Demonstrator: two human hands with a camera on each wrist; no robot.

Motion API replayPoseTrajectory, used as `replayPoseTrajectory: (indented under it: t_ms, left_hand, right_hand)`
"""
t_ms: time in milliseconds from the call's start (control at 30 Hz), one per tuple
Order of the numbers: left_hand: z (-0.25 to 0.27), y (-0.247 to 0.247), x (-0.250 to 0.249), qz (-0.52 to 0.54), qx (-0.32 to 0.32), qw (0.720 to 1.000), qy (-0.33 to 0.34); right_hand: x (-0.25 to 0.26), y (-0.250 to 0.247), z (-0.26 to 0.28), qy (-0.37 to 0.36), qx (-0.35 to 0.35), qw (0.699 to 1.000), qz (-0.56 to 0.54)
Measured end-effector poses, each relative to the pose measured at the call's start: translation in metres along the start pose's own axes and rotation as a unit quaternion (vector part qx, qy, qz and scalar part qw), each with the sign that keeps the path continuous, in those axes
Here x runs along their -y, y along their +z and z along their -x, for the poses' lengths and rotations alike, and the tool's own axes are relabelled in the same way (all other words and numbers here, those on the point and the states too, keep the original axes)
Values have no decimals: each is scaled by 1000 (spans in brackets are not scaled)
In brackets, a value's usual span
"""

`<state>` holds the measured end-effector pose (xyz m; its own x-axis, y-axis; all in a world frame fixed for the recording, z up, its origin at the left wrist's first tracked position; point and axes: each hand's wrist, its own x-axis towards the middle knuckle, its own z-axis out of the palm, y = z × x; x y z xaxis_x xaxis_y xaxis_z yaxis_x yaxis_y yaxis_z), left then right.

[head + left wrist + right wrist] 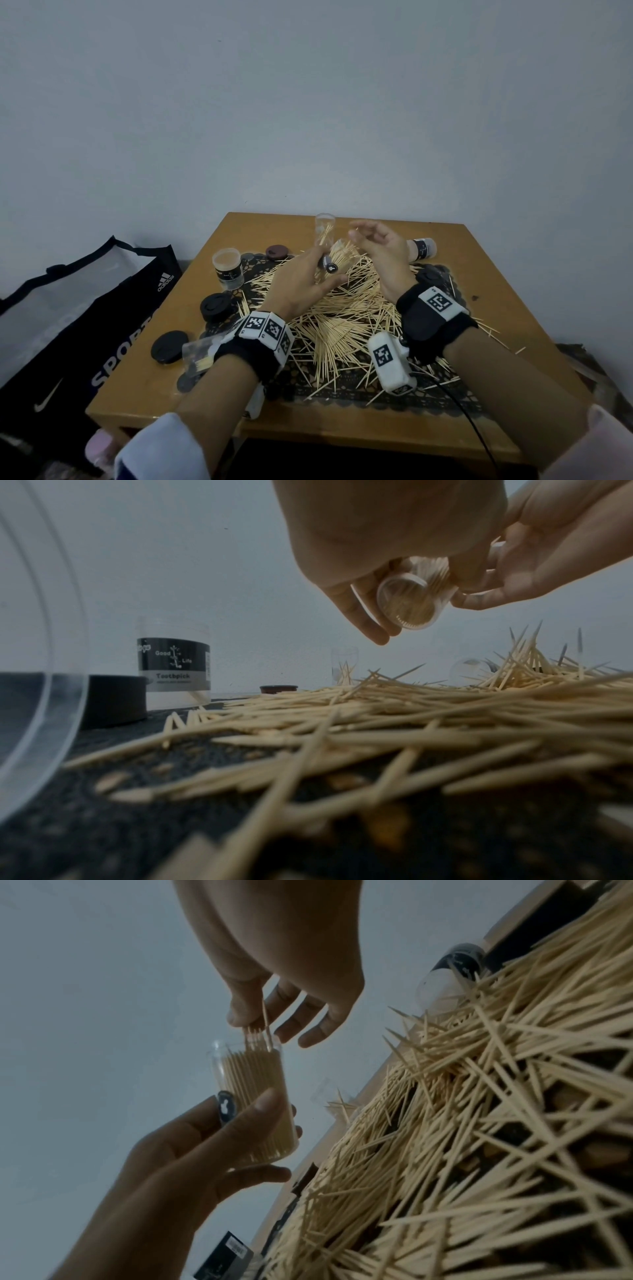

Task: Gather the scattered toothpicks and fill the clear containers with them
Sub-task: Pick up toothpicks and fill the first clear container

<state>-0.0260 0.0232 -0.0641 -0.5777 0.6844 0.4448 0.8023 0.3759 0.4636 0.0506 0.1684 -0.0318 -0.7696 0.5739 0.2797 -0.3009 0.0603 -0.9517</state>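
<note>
My left hand (pixel 317 275) grips a clear container (pixel 257 1104) with a dark round sticker, held upright above the pile and packed with toothpicks. My right hand (pixel 255 1019) hovers over its mouth, thumb and forefinger pinching a few toothpicks (pixel 260 1034) whose lower ends are inside the opening. In the head view the right hand (pixel 356 230) sits just right of the container (pixel 327 262). Loose toothpicks (pixel 342 318) lie heaped on a black lace mat (pixel 376 390). From the left wrist view the container (pixel 409 603) shows its round base.
A labelled jar (pixel 227 269) stands at the left and a clear container (pixel 324 228) with a few toothpicks at the back. Another (pixel 423 248) lies on its side at the right. Black lids (pixel 215 306) and a brown lid (pixel 277 251) lie about. A black bag (pixel 85 308) stands left of the wooden table (pixel 496 274).
</note>
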Motion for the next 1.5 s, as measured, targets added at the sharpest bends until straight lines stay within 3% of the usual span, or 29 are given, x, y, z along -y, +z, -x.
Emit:
replayPoseTrajectory:
  t_ms: [167, 433, 600, 1067, 1200, 1300, 1400, 1500]
  left_hand:
    - [0, -2, -1, 0, -13, 1000, 6]
    - [0, 0, 1, 11, -15, 1000, 0]
    - [1, -1, 0, 21, 13, 999, 25]
    - [2, -3, -3, 20, 0, 999, 27]
    - [2, -3, 0, -11, -21, 999, 23]
    - [1, -1, 4, -13, -24, 999, 26]
    - [-1, 2, 10, 0, -53, 998, 27]
    - [-1, 4, 12, -10, -49, 998, 34]
  right_hand:
    - [4, -1, 4, 23, 44, 998, 33]
    - [-1, -18, 2, 108, 141, 984, 2]
    - [-2, -16, 4, 168, 155, 972, -55]
    - [4, -20, -2, 197, 194, 958, -79]
    - [13, -21, 1, 177, 234, 956, -4]
    - [16, -18, 0, 148, 201, 965, 81]
    - [17, -19, -3, 150, 133, 977, 80]
    - [20, -20, 0, 199, 167, 965, 44]
